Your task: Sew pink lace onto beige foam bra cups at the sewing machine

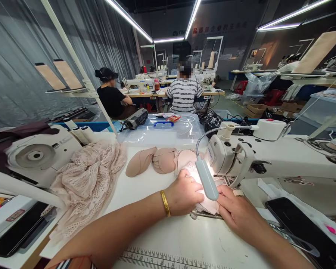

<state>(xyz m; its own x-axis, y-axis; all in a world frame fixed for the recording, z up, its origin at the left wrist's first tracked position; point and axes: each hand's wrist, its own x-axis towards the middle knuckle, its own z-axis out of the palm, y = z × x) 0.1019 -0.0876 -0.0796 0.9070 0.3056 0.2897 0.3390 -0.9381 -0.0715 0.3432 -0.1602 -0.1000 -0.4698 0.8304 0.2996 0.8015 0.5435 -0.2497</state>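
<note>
A pale pink lace bra piece (210, 207) lies under the needle area of the white sewing machine (229, 149), brightly lit by a grey gooseneck lamp (206, 179). My left hand (186, 192), with curled fingers, grips the piece from its left side. On the other side, my right hand (236, 209) pinches its edge, thumb and fingers close together. The lamp head hides the needle and part of the fabric. Just beyond my left hand rest stacked beige foam bra cups (165, 161) and another small stack of moulded cups (140, 163).
Heaped pink lace (86, 179) fills the table's left side, near a second machine (42, 153). A clear plastic box (145, 130) stands behind the cups. A black phone (302, 228) lies at right; a ruler strip (156, 259) runs along the front. Two people sit at machines ahead.
</note>
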